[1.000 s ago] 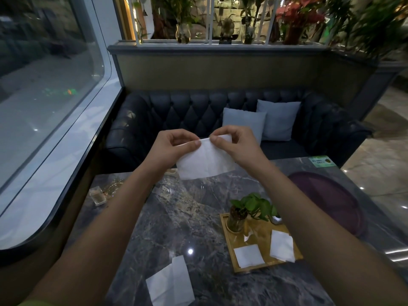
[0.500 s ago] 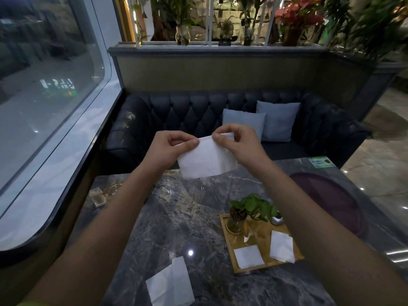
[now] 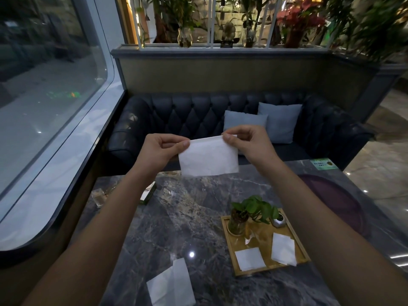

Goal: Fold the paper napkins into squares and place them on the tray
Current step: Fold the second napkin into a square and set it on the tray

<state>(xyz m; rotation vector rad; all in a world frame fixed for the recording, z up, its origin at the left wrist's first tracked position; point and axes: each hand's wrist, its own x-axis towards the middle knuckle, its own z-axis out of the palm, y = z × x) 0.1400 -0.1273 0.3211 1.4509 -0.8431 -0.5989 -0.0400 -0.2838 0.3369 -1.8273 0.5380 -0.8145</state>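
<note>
Left hand (image 3: 160, 149) and right hand (image 3: 248, 141) each pinch a top corner of the paper napkin (image 3: 208, 157), raised with arms outstretched.

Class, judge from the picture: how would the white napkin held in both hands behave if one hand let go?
Probably floppy: the napkin hangs as a thin sheet from its top corners, pinched by left hand and right hand. Likely very light: fingertips alone carry it.
</note>
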